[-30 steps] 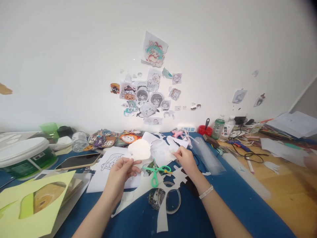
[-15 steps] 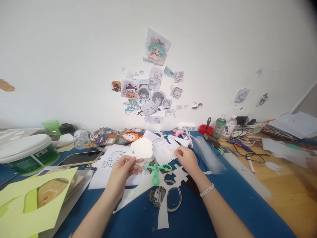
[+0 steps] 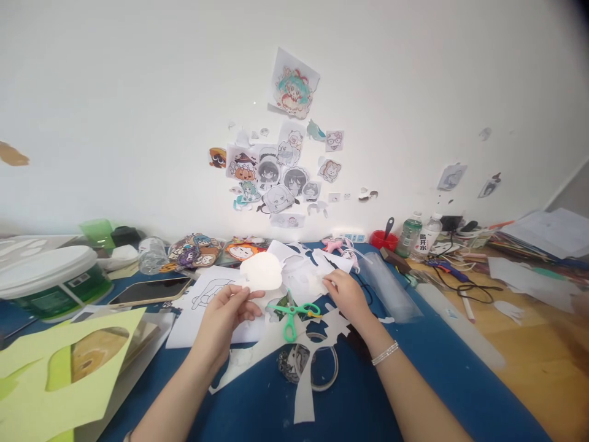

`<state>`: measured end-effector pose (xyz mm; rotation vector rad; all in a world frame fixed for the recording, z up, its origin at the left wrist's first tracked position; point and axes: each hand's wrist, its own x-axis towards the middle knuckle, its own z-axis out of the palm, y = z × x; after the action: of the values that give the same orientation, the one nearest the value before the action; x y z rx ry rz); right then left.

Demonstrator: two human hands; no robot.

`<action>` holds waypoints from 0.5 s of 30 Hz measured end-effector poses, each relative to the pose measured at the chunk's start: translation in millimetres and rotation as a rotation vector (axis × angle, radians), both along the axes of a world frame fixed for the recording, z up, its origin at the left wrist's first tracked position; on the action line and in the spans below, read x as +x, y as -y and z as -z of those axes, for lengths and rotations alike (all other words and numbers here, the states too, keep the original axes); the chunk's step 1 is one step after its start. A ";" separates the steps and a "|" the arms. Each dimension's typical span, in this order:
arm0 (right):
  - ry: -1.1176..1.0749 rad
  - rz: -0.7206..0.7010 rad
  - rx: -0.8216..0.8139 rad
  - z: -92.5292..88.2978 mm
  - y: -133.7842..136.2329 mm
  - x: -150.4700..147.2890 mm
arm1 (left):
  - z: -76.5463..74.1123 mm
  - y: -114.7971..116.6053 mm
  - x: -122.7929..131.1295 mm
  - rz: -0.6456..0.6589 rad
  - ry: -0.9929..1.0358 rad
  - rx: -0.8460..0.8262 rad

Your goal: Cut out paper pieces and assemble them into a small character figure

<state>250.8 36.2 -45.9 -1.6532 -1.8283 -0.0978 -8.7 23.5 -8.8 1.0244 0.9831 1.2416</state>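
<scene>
My left hand (image 3: 227, 313) pinches a rounded cream paper cut-out (image 3: 262, 272) at its lower edge, holding it up with the blank side showing. The fingers of my right hand (image 3: 347, 298) are pinched together at the edge of a pale paper piece (image 3: 313, 283), which blends into the white scraps behind it. Between my hands lie green-handled scissors (image 3: 291, 313), on top of cut paper scraps (image 3: 271, 337). Beneath the scraps are a roll of tape (image 3: 332, 383) and a dark patterned bundle. A sheet with a line drawing (image 3: 188, 313) lies left of my left hand.
A phone (image 3: 151, 291), a white-lidded tub (image 3: 50, 276) and yellow cut-out paper (image 3: 92, 393) are on the left. Clear film (image 3: 391, 291), a red bowl (image 3: 381, 240) and bottles (image 3: 408, 236) stand to the right. Drawings (image 3: 294, 92) are stuck on the wall.
The cream cut-out has turned slightly and shifted a little left and up in my left hand. My right hand has barely moved.
</scene>
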 end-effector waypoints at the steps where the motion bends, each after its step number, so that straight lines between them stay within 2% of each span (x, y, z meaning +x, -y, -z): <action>1: -0.001 -0.003 0.009 -0.5 0.0 -0.4 | -0.1 -0.2 -0.1 -0.001 0.000 0.001; 8: -0.029 -0.034 0.050 0.5 -2.2 -1.4 | -9.2 -1.9 -9.3 -0.055 0.025 0.006; 12: -0.048 0.036 0.042 3.2 -0.5 -1.0 | -15.4 -5.8 -19.2 -0.138 0.070 0.045; 15: -0.071 0.056 0.038 4.5 -0.2 -0.8 | -16.7 -8.1 -23.0 -0.150 0.084 0.049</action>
<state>250.0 36.4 -50.4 -1.6610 -1.7176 -0.0955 -31.7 31.6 7.9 0.9416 0.9827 1.4273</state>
